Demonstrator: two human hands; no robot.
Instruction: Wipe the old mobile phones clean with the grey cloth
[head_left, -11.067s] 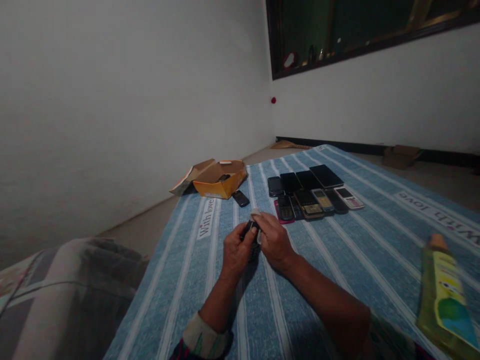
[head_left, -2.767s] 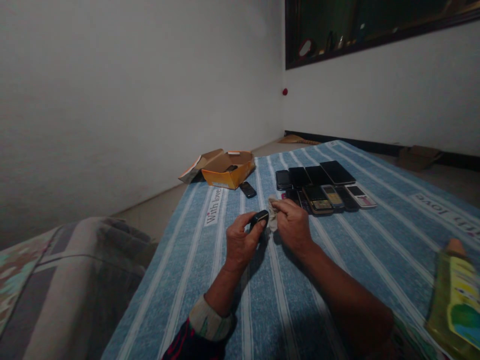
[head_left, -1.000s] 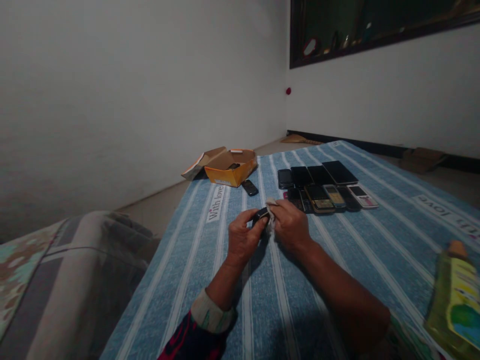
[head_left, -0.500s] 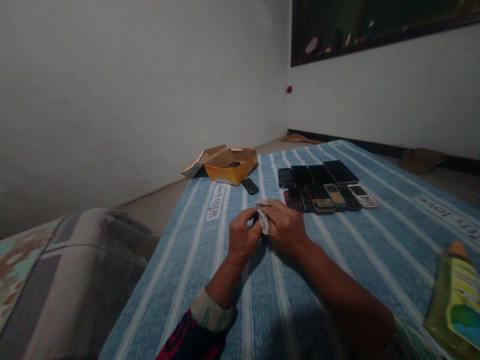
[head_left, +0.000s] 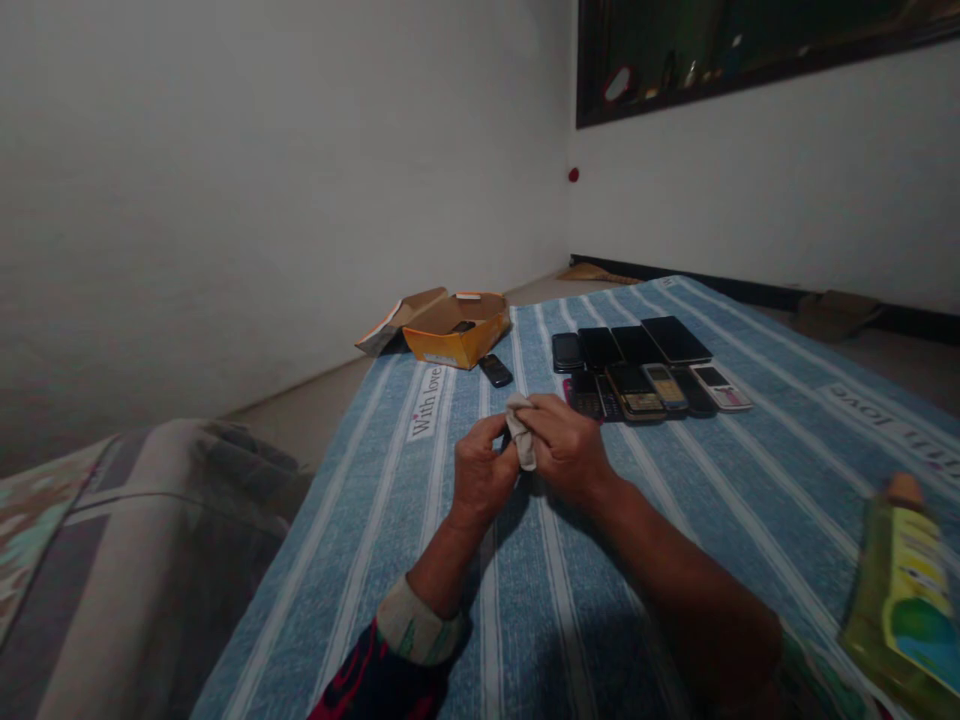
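Both hands meet over the middle of the striped blue tablecloth (head_left: 450, 520). In my right hand (head_left: 574, 450), closed, is a crumpled whitish cloth (head_left: 521, 430), bunched between the two hands. My left hand (head_left: 484, 470) is closed too, its thumb and fingers pinched against the cloth's left side. A dark sliver shows between the left fingers and the cloth; the rest of that item is hidden. Just beyond the hands lies a small black mobile phone (head_left: 496, 370). To the right are several more phones in two rows, including a gold-edged keypad phone (head_left: 636, 393) and a white phone (head_left: 720, 388).
An open orange cardboard box (head_left: 450, 345) with a dark item inside stands at the table's far left. A bottle of yellow-green liquid (head_left: 904, 590) is at the right edge. Left of the table is a cloth-draped piece of furniture (head_left: 165, 560). White walls (head_left: 300, 180) rise behind.
The cloth has shifted slightly between the fingers, its top now folded more to the left. Both hands keep nearly the same place and grip. The view has turned a little.
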